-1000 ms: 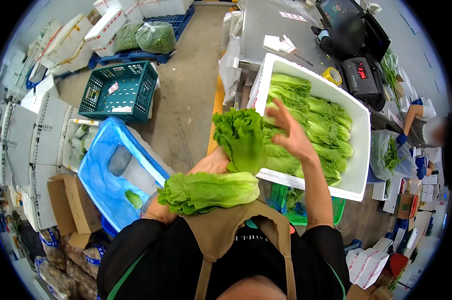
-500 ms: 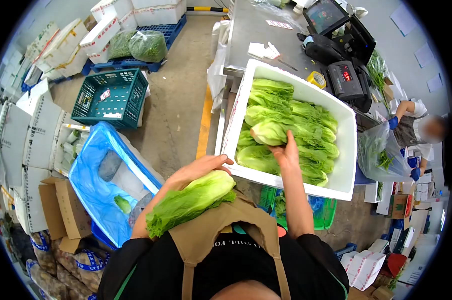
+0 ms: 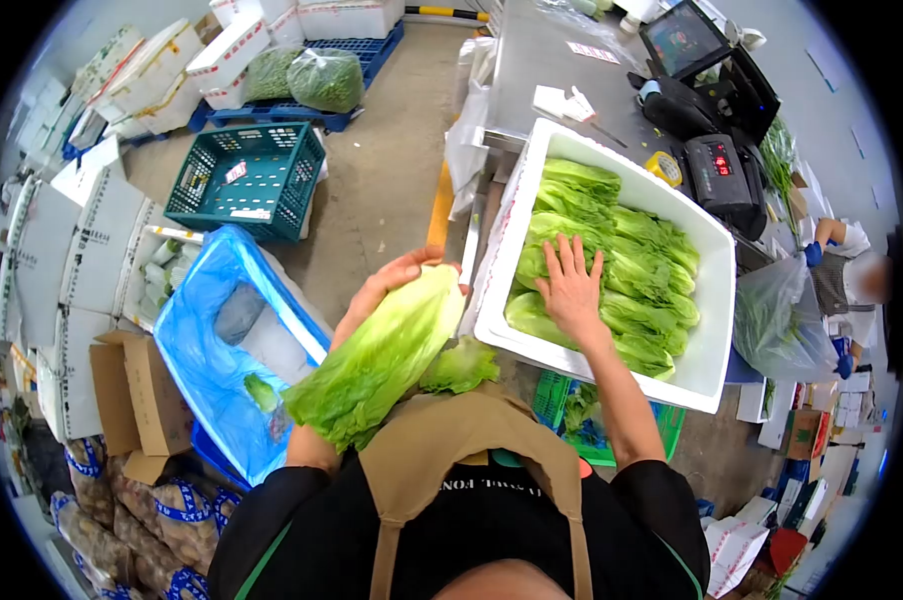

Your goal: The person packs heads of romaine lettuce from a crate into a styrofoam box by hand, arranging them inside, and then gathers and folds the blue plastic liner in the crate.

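Note:
My left hand (image 3: 384,285) is closed around the base of a head of romaine lettuce (image 3: 382,350), held in front of my apron with its leafy end towards my left forearm. Beside it, a smaller piece of green leaf (image 3: 460,366) shows near the apron bib; whether it is attached to the head I cannot tell. My right hand (image 3: 575,290) lies palm down, fingers spread, on the rows of lettuce heads (image 3: 632,270) inside a white foam box (image 3: 717,345). The box stands tilted at the metal counter's end.
A blue-lined bin (image 3: 187,340) holds a few leaf scraps at left, with a green crate (image 3: 247,180) behind. A scale (image 3: 714,170), yellow tape roll (image 3: 664,168) and knife (image 3: 608,134) lie past the box. A co-worker (image 3: 840,280) handles a plastic bag at right.
My right hand has let go of the lettuce head it gripped in the box and now rests flat. The lettuce in my left hand has been raised and turned; a smaller leaf now shows beside it.

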The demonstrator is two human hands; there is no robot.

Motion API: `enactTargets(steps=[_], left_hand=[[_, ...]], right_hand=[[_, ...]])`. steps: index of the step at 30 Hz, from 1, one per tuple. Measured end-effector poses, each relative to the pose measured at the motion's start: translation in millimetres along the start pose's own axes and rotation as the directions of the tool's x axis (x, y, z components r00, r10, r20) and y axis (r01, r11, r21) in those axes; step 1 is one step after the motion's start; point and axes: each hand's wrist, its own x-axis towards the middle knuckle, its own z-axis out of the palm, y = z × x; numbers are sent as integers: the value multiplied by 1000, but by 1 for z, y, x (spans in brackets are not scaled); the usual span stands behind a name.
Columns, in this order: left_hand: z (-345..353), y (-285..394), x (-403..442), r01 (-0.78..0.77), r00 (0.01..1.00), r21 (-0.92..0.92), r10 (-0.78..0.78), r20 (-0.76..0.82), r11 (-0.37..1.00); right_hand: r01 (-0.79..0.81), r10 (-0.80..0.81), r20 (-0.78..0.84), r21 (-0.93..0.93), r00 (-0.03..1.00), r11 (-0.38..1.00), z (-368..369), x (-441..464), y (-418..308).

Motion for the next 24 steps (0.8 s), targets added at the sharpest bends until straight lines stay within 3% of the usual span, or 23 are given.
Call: enactTargets(steps=[3, 7, 8, 11, 13, 14, 15, 17, 18, 19, 20, 22, 24], left_hand=[[-21, -3, 28, -13, 991, -136, 32, 134, 991], [-41, -33, 51, 31, 942, -370, 96, 321, 929], [-40, -40, 52, 43, 937, -403, 103, 333, 914], [-50, -68, 57, 36, 893, -492, 192, 406, 870], [-61, -84, 63, 39, 809, -540, 290, 510, 841], [-73, -87, 66, 217, 864, -621, 148, 481, 753], [-84, -85, 73, 312, 845, -628, 93, 526, 713], [-97, -75, 83, 491, 793, -623, -17, 609, 609], [-99, -80, 83, 423, 773, -624, 97, 627, 658], [-93, -79, 83, 352, 735, -626, 209, 645, 696], [-94, -55, 100, 661, 464, -310, -48, 885, 683], [-92, -48, 84, 369, 670, -429, 84, 738, 825], [-76, -44, 71, 141, 757, -481, 219, 616, 865]], right_hand=[[-102, 79, 168, 134, 983, 986, 60, -3, 35], [-90, 74, 168, 88, 983, 992, 55, -6, 30], [-62, 57, 65, 78, 996, 995, 40, -7, 21], [242, -222, -100, 287, 970, 927, -19, -17, -14], [429, -450, -168, 695, 877, 577, -49, -31, -50], [525, -573, -174, 664, 801, 532, -63, -32, -63], [613, -683, -176, 633, 709, 473, -69, -34, -74], [643, -693, -227, 637, 684, 426, -61, -42, -89], [661, -699, -250, 630, 670, 409, -57, -45, -91], [587, -710, -172, 707, 683, 394, -55, -47, -90], [506, -719, -94, 773, 689, 383, -52, -48, -87], [377, -711, 22, 836, 703, 398, -43, -53, -82], [175, -455, 13, 913, 890, 368, -54, -64, -72]])
